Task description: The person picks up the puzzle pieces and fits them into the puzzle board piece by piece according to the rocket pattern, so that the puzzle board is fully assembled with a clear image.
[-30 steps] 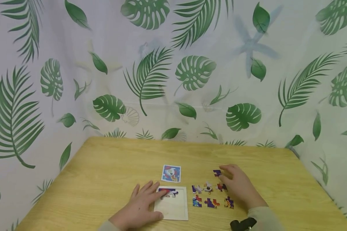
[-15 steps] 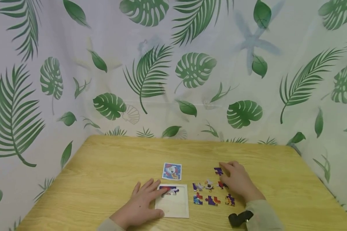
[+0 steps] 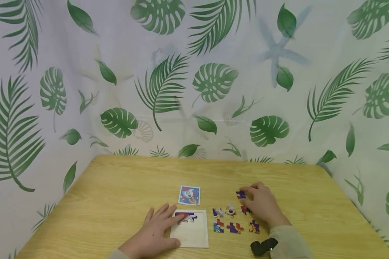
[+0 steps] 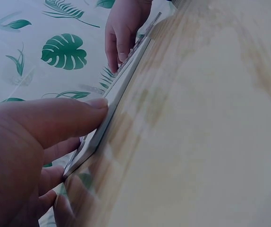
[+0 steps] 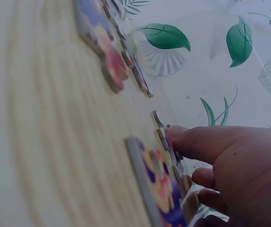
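Observation:
My left hand (image 3: 155, 230) lies with spread fingers on the white puzzle tray (image 3: 197, 237), its index finger on joined purple, red and white pieces (image 3: 190, 217) at the tray's top left. In the left wrist view, the thumb (image 4: 79, 118) rests on the tray's edge. To the right, my right hand (image 3: 262, 203) has index finger and thumb at either side of a purple puzzle piece (image 3: 240, 194); they seem to pinch it. A red and dark piece (image 3: 244, 209) lies partly under this hand; in the right wrist view the thumb (image 5: 197, 142) is close to the pieces.
Several loose puzzle pieces lie in rows right of the tray, such as a purple and orange one (image 3: 235, 227) and a yellow and purple one (image 3: 254, 226). A picture card (image 3: 189, 195) lies behind the tray. A leaf-patterned cloth (image 3: 178, 140) hangs behind the wooden table (image 3: 133, 180).
My right hand has shifted slightly left, its index finger closer over the purple piece. The left hand, the tray and the other pieces keep their places; the head view has tilted a little.

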The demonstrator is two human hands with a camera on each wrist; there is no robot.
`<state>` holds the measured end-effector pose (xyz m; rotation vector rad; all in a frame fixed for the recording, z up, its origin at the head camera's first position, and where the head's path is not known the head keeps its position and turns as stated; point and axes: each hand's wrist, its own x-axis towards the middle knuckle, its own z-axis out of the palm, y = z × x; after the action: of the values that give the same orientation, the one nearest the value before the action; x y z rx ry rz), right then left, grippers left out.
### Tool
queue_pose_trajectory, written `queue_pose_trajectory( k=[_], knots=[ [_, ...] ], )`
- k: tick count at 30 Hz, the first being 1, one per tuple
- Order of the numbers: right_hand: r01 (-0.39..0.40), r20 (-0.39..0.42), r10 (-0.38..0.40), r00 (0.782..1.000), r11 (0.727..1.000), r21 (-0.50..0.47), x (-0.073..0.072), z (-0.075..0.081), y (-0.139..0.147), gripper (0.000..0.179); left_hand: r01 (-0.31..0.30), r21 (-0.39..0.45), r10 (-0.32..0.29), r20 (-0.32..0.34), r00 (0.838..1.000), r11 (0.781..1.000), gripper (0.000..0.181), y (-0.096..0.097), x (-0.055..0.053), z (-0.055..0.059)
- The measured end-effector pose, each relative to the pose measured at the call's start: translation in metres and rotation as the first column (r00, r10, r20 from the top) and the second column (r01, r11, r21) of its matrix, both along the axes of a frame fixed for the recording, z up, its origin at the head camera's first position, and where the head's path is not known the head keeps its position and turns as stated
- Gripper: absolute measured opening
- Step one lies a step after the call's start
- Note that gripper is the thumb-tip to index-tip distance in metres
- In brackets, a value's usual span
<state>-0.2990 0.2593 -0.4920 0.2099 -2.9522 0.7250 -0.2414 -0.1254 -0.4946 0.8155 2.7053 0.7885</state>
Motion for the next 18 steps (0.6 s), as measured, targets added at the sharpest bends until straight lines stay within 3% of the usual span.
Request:
queue_pose_trajectory(
  k=[9,18],
  knots=[
    [0.030,0.024,-0.030,0.999,0.999,-0.017,0.0023,-0.0028,0.0011,0.038,-0.005,0.015,0.005,0.026,1.000,1.000,0.075,0.0015,0.0020,-0.0026],
    [0.042,0.008,-0.042,0.999,0.997,-0.062,0.0013,-0.0041,0.0017,0.041,-0.003,0.005,0.003,-0.012,1.000,1.000,0.074,0.0006,0.0012,0.0003]
  ],
)
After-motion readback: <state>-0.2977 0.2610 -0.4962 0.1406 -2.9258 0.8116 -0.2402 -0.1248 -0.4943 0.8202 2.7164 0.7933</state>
